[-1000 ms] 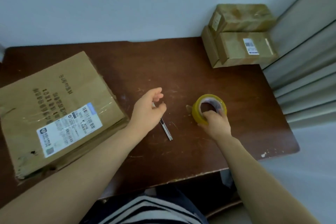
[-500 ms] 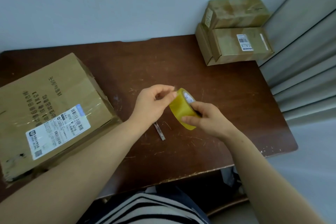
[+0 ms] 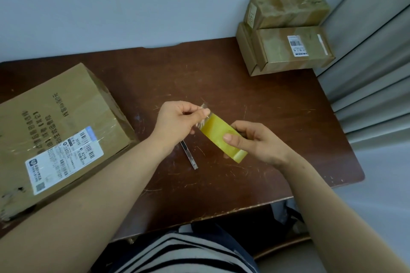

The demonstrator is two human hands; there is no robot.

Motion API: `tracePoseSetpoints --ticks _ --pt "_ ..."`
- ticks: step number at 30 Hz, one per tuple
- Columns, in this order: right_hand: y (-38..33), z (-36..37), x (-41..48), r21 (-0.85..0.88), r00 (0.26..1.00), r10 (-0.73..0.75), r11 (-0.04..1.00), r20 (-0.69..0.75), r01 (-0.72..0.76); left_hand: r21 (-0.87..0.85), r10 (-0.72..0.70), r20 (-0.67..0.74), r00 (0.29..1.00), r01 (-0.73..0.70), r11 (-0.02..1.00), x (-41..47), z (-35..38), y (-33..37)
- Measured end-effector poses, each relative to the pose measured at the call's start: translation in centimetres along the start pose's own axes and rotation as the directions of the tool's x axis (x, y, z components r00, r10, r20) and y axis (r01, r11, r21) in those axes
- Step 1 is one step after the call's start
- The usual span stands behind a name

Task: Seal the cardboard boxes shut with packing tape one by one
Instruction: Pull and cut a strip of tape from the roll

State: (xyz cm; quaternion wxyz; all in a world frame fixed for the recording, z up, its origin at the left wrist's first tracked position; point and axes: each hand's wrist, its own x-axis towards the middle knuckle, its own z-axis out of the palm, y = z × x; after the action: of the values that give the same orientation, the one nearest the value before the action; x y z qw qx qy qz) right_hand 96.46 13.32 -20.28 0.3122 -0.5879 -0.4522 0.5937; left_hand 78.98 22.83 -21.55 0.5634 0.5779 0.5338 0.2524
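- Over the middle of the table, I see both hands raised above the wood, with the tape roll between them.
- On my screen the right hand grips the roll. The thumb is pressed on its yellow outer face and the other fingers are curled round behind. The roll is turned edge-on, slanting from 10 o'clock down to 4 o'clock.
- At 9 o'clock of the roll, the left hand has thumb and forefinger pressed together. They pinch the clear loose end of tape at the roll's upper end. The other fingers are curled toward the palm.
- I make out a thin cutter flat on the table at about 7 o'clock of the roll, its upper end hidden by the left wrist.
- At 9 o'clock, well apart from the hands, sits a large box with a white label on top.
- At 1 o'clock, in the far corner, two small boxes are stacked one on the other.
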Motion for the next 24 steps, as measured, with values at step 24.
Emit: tracePoseSetpoints --ticks 24 --pt "2.2 -3.6 5.6 -0.880 0.909 0.192 0.242 -0.370 -0.409 -0.201 -0.311 -0.284 0.907 0.262 0.944 0.0 -1.5 -4.6"
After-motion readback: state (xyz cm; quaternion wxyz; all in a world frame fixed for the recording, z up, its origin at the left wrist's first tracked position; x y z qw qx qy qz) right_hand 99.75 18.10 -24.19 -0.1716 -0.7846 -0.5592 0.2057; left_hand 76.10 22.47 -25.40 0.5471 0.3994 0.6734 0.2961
